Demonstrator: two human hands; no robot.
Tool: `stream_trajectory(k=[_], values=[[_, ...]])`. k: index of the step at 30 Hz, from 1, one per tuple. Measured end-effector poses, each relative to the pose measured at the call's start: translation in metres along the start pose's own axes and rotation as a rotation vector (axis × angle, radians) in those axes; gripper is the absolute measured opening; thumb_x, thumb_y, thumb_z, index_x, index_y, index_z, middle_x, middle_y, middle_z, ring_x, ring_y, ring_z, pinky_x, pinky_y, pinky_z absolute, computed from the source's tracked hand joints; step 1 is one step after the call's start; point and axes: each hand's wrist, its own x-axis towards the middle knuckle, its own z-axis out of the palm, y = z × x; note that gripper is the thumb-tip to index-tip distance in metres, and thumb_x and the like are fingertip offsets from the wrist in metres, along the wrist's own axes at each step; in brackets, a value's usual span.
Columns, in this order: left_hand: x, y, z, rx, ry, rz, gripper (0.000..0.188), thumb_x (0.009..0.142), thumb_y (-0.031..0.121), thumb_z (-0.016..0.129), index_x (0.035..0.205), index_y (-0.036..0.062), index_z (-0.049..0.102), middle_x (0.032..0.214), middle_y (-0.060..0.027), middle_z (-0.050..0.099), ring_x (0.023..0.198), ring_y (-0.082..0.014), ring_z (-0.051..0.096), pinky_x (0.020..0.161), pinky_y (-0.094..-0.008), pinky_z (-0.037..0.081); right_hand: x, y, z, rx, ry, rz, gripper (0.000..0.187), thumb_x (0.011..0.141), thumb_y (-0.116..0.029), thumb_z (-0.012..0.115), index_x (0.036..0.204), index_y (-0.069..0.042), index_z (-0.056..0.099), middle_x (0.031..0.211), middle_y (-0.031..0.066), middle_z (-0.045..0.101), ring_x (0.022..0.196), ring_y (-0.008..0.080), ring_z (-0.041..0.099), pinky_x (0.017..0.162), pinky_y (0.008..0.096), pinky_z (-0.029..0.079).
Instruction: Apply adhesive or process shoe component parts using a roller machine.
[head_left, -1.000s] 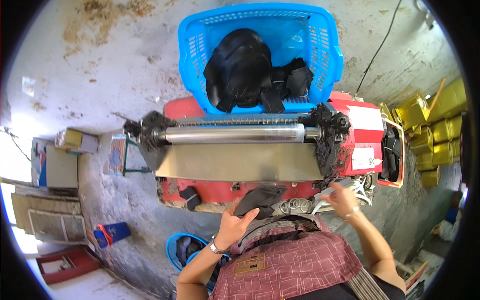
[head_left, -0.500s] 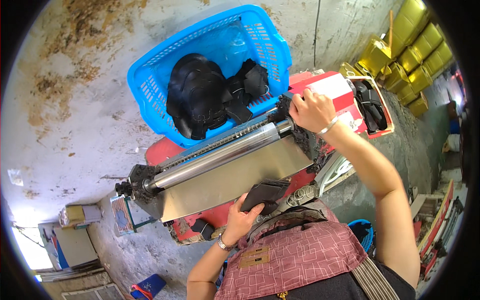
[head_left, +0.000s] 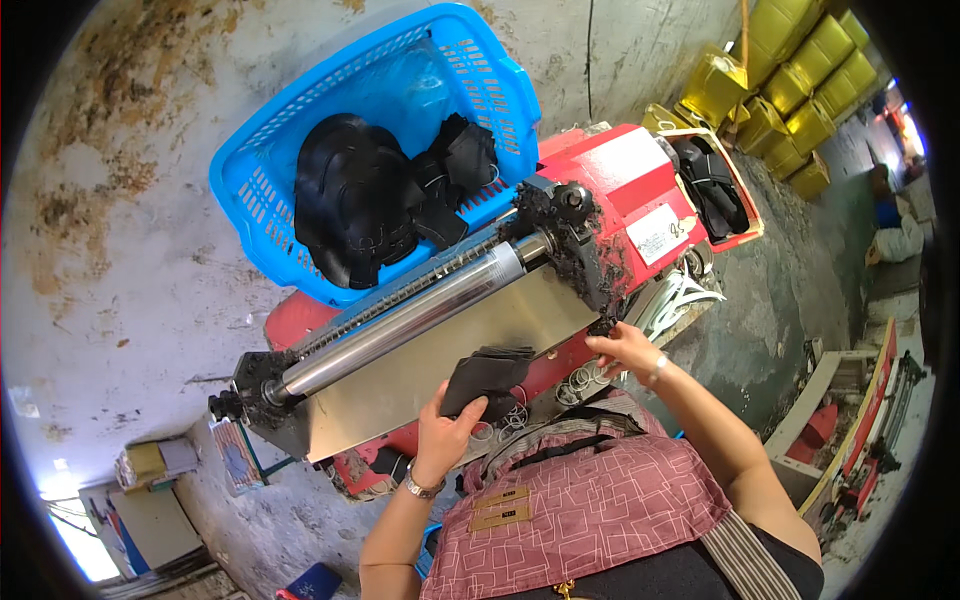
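Note:
My left hand (head_left: 447, 432) grips a stack of thin black leather-like pieces (head_left: 487, 382), thumb on top, just above the front of a metal feed plate (head_left: 400, 370). That plate belongs to a roller machine, whose shiny steel roller (head_left: 400, 320) runs across it between two dirt-caked end brackets. My right hand (head_left: 628, 352) is at the plate's right front corner, fingers loosely curled and thumb apart, with no piece visible in it. Its fingertips are close beside a dark, grimy knob (head_left: 602, 327); contact cannot be made out.
Behind the roller, a blue basket (head_left: 225, 190) holds black curved pieces (head_left: 350, 200). A red machine housing (head_left: 610, 180) and a box of black pieces (head_left: 712, 185) are at the right. Pale rings (head_left: 580, 385) lie along the front edge. Yellow cans (head_left: 790, 90) stand farther right.
My right hand has left the right end of the roller and come down toward the front corner. My left hand still holds the stack, tilted slightly more upright. The view has shifted.

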Motion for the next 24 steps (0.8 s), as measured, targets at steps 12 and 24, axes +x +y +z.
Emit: stream_trajectory(k=[12,24], values=[[-0.008,-0.01,0.017,0.052,0.037,-0.005,0.031,0.078,0.021,0.064,0.1,0.0014,0.055,0.083,-0.0093,0.063,0.075,-0.0126,0.058,0.068,-0.0263,0.045,0.03,0.01,-0.007,0.33,-0.256,0.092,0.022,0.074,-0.022,0.06,0.061,-0.009,0.047,0.044,-0.0009,0.038,0.031,0.0074,0.027,0.03,0.0235,0.018],[-0.019,-0.011,-0.003,0.111,0.141,-0.002,0.032,0.076,0.02,0.064,0.1,0.0004,0.055,0.081,-0.0093,0.063,0.074,-0.0124,0.058,0.068,-0.0269,0.045,-0.043,-0.086,0.032,-0.797,-0.308,-0.885,0.026,0.081,-0.022,0.054,0.101,-0.006,0.056,0.077,0.0125,0.061,0.065,0.0302,0.059,0.058,0.0335,0.048]])
